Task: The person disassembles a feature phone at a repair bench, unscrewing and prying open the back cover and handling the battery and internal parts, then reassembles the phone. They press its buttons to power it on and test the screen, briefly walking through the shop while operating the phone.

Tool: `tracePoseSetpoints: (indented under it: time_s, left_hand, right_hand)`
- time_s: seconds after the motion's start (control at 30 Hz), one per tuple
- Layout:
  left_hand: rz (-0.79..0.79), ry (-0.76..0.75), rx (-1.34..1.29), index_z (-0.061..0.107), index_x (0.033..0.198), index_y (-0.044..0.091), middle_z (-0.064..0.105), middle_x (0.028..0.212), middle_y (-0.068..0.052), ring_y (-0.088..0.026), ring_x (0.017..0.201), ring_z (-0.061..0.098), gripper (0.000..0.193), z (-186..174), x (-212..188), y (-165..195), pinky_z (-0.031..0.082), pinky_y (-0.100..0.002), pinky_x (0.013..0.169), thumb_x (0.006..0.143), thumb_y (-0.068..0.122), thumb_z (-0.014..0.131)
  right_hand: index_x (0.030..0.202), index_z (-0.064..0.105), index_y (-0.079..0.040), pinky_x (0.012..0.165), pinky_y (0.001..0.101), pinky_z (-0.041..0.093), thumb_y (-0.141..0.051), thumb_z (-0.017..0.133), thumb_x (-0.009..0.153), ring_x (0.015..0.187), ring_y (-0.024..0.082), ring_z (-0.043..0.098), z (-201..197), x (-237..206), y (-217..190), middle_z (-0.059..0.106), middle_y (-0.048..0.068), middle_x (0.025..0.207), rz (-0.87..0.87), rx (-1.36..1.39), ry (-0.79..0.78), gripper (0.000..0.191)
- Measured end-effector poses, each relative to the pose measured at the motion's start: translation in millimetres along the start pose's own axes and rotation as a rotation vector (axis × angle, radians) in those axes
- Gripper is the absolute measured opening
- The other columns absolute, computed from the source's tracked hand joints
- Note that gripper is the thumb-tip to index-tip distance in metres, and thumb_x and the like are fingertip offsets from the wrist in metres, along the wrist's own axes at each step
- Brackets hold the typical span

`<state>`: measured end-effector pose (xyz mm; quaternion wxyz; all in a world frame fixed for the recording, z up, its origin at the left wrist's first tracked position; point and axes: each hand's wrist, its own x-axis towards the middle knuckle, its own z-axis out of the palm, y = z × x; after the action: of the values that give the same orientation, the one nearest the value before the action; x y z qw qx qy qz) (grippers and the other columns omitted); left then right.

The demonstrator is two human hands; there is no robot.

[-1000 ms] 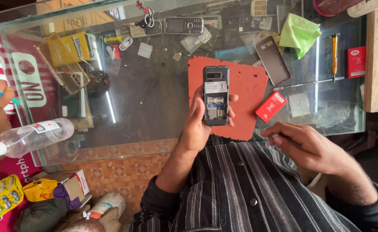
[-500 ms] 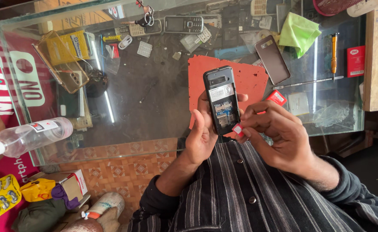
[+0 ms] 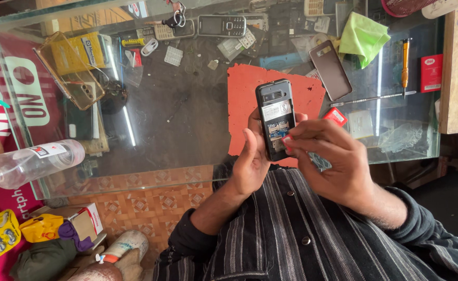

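Nearest the camera: striped dark shirt [image 3: 270,234], sleeves pushed up on the left forearm.

Left hand [image 3: 252,161] wrapped around the lower half of a small black phone [image 3: 275,118], thumb up along its left edge, holding it upright over the near edge of the glass table [image 3: 187,130]. The phone is back-side up with the rear cover off: open battery bay, white label near the top, blue and dark parts lower down, camera slot at the top end. Body is a black, rounded-corner bar shape.

Right hand [image 3: 333,161] curled, fingertips pinched on a small red piece [image 3: 287,141] pressed at the lower right of the phone's open back. What the piece is cannot be told; mostly hidden by fingers.

Just behind the hands: orange-red mat [image 3: 249,88] lying on the glass, the phone held over it. A small red box [image 3: 336,115] sits at the mat's right edge, just past the right hand's knuckles.

Farther: brown phone cover [image 3: 331,69] lying flat, thin metal tool [image 3: 369,98], yellow-handled screwdriver [image 3: 405,61], green cloth [image 3: 363,35]. Far edge: grey keypad phone [image 3: 221,24], keys, small parts.

Left side: clear yellowish phone case [image 3: 71,70] on the glass, plastic bottle [image 3: 31,162] lying by the near-left corner.
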<state>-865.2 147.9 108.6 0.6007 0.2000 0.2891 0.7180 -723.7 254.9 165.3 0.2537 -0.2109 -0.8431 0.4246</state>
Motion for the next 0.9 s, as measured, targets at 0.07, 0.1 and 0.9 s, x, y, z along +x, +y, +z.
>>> tracePoseSetpoints:
  time_s: [0.07,0.1,0.9]
  left_hand:
    - [0.003,-0.008,0.002,0.017,0.160,0.011,0.045,0.156,-0.020,-0.031,0.134,0.056,0.079,-2,0,-4,0.054,-0.050,0.107,0.106,0.068,0.030]
    - [-0.002,0.000,0.008,0.017,0.160,0.010,0.045,0.155,-0.020,-0.030,0.136,0.055,0.080,-3,0,-6,0.053,-0.049,0.109,0.106,0.068,0.030]
    - [-0.051,-0.022,-0.078,0.020,0.163,0.007,0.049,0.152,-0.016,-0.025,0.137,0.053,0.076,-14,6,-20,0.046,-0.044,0.119,0.112,0.064,0.020]
  right_hand:
    - [0.113,0.073,-0.002,0.089,0.0334,0.061,0.006,0.072,0.086,0.107,0.025,0.073,0,2,-2,0.068,0.012,0.119,0.016,-0.050,-0.087,0.028]
    - [0.113,0.073,-0.001,0.086,0.0337,0.061,0.005,0.073,0.084,0.105,0.026,0.073,0,3,-2,0.068,0.013,0.118,0.026,-0.074,-0.130,0.029]
    - [0.111,0.075,-0.004,0.084,0.0431,0.051,0.001,0.080,0.074,0.092,0.029,0.059,-14,9,11,0.064,0.012,0.110,-0.165,-0.229,-0.151,0.037]
